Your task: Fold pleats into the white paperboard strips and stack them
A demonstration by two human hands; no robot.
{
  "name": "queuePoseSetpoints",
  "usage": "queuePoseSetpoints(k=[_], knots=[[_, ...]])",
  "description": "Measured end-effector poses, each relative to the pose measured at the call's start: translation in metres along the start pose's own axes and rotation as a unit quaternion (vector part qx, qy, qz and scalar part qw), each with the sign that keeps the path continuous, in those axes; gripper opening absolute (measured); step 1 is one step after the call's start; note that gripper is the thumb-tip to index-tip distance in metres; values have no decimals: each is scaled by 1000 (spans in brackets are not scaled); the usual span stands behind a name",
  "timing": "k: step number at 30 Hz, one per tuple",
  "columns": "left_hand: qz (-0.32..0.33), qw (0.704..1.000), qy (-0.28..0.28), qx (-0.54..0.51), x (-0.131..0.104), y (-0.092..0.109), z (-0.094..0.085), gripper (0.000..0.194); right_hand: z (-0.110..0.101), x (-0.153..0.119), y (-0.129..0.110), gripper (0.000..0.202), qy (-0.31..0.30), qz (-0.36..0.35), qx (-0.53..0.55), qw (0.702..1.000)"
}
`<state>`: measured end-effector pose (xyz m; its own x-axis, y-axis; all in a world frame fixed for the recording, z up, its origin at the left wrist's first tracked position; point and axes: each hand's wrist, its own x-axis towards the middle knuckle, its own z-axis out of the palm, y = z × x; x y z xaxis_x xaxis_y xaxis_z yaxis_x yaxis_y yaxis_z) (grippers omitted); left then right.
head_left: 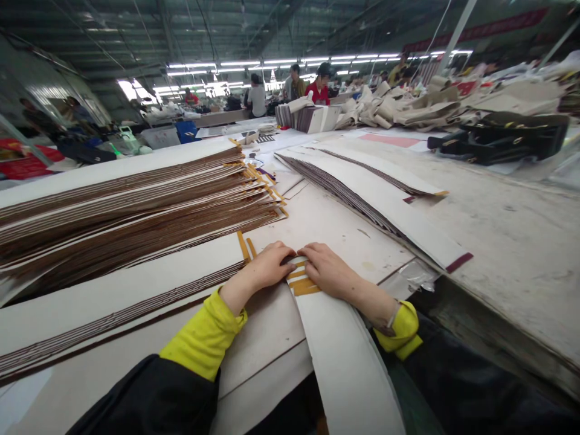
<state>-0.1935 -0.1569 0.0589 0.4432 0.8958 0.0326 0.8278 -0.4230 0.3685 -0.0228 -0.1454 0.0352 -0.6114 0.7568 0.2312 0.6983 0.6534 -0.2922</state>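
Note:
A small bundle of long white strips [347, 356] with mustard-yellow end bands runs from the table down over its near edge. Its banded ends lie fanned, so several yellow bands show one behind another. My left hand [272, 264] grips the left corner of these ends, fingers curled over the far edge. On the right side my right hand [330, 272] holds the same ends, thumb and fingers closed around them. The fingertips of both hands nearly meet at the far edge. Just left of my left hand lies a stack of white strips [136, 272] with brown edges and yellow end bands.
Thick piles of brown-edged strips [149, 205] cover the left of the table. Right of centre lie more white strips [376, 199], one with a maroon end. A dark gap [453, 308] separates the table sections at right. Black bag pieces [502, 139] and beige fabric [417, 106] lie behind; several people work farther back.

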Motion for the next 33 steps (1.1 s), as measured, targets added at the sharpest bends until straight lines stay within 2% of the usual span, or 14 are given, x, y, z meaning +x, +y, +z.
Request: queuePoseSetpoints(k=[4, 7, 10, 14, 18, 23, 25, 28, 33], knots=[[21, 996, -19, 88, -3, 6, 3, 19, 0, -1, -2, 29, -12, -4, -3, 1000], [46, 987, -10, 156, -7, 10, 9, 24, -2, -2, -6, 26, -20, -7, -12, 1000], [52, 983, -2, 178, -9, 11, 12, 27, -4, -3, -9, 26, -18, -2, -18, 1000], [27, 993, 21, 113, -16, 9, 12, 29, -3, -5, -7, 29, -2, 9, -10, 1000], [3, 999, 49, 1, -41, 12, 11, 32, 1, -8, -2, 34, 11, 16, 7, 1000], [-56, 994, 76, -50, -83, 37, 15, 32, 6, -8, 1, 37, 22, 34, 37, 998], [-69, 993, 78, -54, -93, 49, 19, 38, 8, -7, 3, 38, 26, 44, 51, 997], [-81, 992, 81, -49, -99, 61, 28, 55, 11, -7, 6, 40, 32, 63, 79, 994], [-113, 988, 92, -51, -96, 63, 34, 71, 16, -4, 15, 44, 55, 87, 145, 984]])
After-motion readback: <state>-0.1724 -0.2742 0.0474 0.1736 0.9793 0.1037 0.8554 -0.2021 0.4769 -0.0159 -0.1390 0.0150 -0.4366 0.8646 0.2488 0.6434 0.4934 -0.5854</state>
